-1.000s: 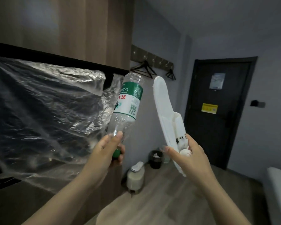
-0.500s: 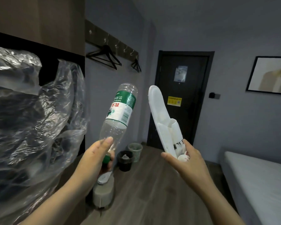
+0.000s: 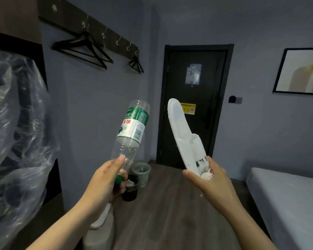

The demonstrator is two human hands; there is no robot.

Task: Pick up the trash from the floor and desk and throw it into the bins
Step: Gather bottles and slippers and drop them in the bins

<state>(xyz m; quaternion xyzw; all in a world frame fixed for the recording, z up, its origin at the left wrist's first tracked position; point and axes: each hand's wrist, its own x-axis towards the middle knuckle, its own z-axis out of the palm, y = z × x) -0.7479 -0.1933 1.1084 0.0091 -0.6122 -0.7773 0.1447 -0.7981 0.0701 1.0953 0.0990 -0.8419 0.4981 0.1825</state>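
Head view: left hand (image 3: 103, 179) bottle (image 3: 133, 127) base up-right; right hand (image 3: 210, 181) slipper (image 3: 182, 134) up-left.

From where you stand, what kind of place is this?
Likely a hotel room: a bed, a door with a Wi-Fi notice, hangers on a wall rack.

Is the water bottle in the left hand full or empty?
Empty: the bottle, held upside down by the left hand, looks clear through, with no water at its low end.
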